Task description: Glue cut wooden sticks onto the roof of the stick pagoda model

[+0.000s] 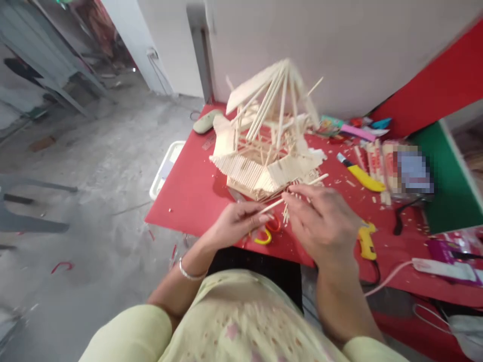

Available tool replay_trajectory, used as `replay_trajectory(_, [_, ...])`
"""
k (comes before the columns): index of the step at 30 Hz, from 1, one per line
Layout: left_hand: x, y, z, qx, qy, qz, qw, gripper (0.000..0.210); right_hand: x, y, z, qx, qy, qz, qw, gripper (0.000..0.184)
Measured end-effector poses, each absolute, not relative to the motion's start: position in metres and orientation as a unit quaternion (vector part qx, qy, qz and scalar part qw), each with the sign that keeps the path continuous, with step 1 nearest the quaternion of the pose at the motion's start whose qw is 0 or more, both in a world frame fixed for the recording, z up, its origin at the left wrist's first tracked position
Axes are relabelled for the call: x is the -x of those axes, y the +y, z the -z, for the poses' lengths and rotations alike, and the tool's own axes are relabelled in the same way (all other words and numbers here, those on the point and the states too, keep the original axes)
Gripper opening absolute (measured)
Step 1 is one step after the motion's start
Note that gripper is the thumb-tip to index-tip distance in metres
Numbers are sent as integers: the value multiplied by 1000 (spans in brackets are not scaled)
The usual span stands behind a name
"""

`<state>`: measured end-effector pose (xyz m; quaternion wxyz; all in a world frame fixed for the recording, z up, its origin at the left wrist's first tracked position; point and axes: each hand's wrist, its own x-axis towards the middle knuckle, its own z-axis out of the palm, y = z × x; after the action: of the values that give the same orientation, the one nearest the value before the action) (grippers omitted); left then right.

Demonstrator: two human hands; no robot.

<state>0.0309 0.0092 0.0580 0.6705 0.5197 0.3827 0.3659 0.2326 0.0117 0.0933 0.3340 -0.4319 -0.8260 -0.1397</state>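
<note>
Left grip (239, 220) is pinching a stick (272, 206) near one end, just in front of the model (260, 118). Right grip (320, 218) is holding the same stick farther along, its fingertips bunching close to the model's front edge; a pale length is showing past the fingers, seemingly part of that stick. A bracelet (190, 272) is circling the left wrist, well in front of the model.

Scissors (264, 242) with yellow and red loops are lying in front of the model, partly hidden by the left grip. Short sticks (286, 213) are lying just beside them, near the model's front. A yellow glue gun (366, 241) is resting right of the model and nearer than it, with a white power strip (443, 269) lying farther right.

On the red worktop (181, 201), the model is standing upright, sloping stick panels ringing its lower part and a partly covered, pointed frame rising above. Right of the model, a yellow knife (364, 177) is lying among scraps; beyond it packs (377, 156) and a green board (449, 181) are sitting. A rounded pale object (207, 120), too blurred to identify, is resting at the model's left rear. Behind the model, a pale wall (339, 45) is rising.
</note>
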Motion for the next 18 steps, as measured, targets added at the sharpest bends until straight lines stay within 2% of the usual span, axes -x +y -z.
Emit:
replay_trajectory(6, [-29, 20, -78, -429, 372, -509, 647, 31, -218, 19, -121, 425, -783, 161, 425, 59])
replay_trajectory(13, [-34, 45, -97, -427, 340, -531, 649, 29, -204, 41, -127, 435, -772, 96, 453, 43])
replay_trajectory(18, [-49, 62, -95, -374, 327, -552, 669, 29, -192, 66, -130, 473, -745, 120, 455, 36])
